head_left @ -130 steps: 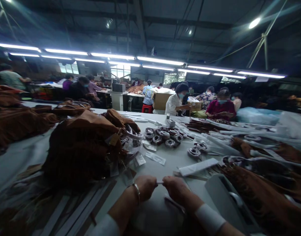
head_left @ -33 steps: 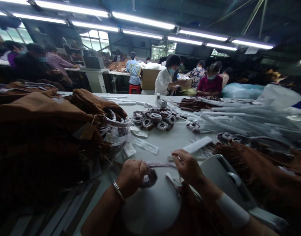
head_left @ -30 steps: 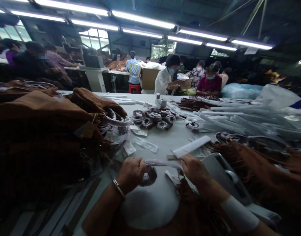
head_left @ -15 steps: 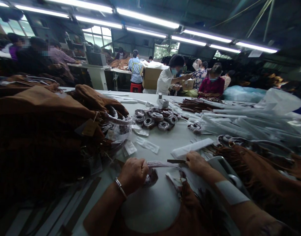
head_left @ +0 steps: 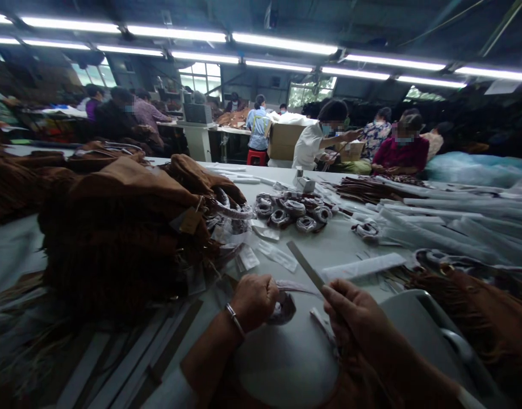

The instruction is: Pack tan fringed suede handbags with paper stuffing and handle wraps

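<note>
My left hand (head_left: 254,302), a bracelet on its wrist, is closed in a fist around a plastic-wrapped strap (head_left: 298,287). The strap runs rightward from the fist towards my right hand. Just below the fist hangs a wrapped coil (head_left: 283,310), apparently of the same strap. Between thumb and fingers my right hand (head_left: 350,311) pinches a flat, narrow greyish-brown strip (head_left: 305,264), tilted up and to the left. Whether that hand also grips the strap is hidden. Brown bag material (head_left: 346,386) lies beneath my forearms.
A tall pile of brown fringed bags (head_left: 133,187) stands at left; another brown bag (head_left: 477,295) lies at right. Wrapped strap coils (head_left: 295,208) sit mid-table, with white packing strips (head_left: 469,227) beyond. A pale plastic container (head_left: 418,329) is by my right forearm. Several people work behind.
My right hand has turned and come nearer, swinging the strip from level to steeply tilted. My left hand keeps its grip on the strap. The whole view has shifted left.
</note>
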`<state>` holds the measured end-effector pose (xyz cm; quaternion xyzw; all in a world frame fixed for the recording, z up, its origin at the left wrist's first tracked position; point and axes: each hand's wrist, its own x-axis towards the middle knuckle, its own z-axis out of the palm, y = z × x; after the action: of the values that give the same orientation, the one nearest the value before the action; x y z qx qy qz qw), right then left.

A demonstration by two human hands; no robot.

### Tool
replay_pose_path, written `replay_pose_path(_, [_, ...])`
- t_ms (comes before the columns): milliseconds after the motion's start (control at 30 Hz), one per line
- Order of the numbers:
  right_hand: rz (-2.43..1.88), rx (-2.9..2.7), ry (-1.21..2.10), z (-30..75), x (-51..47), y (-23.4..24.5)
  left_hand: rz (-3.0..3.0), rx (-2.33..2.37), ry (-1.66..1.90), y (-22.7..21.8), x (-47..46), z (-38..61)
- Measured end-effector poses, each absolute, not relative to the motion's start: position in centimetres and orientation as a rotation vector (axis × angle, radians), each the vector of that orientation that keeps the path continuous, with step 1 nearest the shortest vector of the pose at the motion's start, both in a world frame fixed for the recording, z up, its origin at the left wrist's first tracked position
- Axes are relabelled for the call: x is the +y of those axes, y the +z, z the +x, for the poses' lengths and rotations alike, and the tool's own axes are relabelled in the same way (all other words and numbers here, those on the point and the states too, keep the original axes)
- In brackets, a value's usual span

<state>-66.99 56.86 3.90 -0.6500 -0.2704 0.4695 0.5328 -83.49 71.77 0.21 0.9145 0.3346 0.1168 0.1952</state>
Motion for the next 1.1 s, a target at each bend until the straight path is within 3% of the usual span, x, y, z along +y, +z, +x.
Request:
replay_pose_path(100, [-1.447, -0.532, 1.257, -69.6, 56.5, 2.3, 2.373, 0.895, 0.362, 0.6, 71.7, -83.7])
replay_pose_path(333, [-1.603, -0.677, 1.092, -71.3, 57.0, -1.5, 1.806, 0.404, 0.435, 0.9, 72.0, -84.6])
replay_pose_path(500, [-1.750, -1.062, 0.838, -71.5, 56.3, -2.3, 1.927, 0.506, 0.492, -0.1, 71.8, -84.4])
replay_pose_path(667, [-1.831, -1.319, 0.439, -70.6, 57.1, 0.3, 2.324, 0.659, 0.475, 0.2, 71.2, -83.9])
replay_pose_path(867, [-1.629, -1.125, 0.846, -71.5, 61.2, 3.4, 2.566, 0.774, 0.314, 0.3, 70.8, -83.6])
replay_pose_path(1100, [-1.533, -1.012, 1.000, -71.7, 61.6, 2.0, 2.547, 0.753, 0.316, 0.7, 70.9, -83.9])
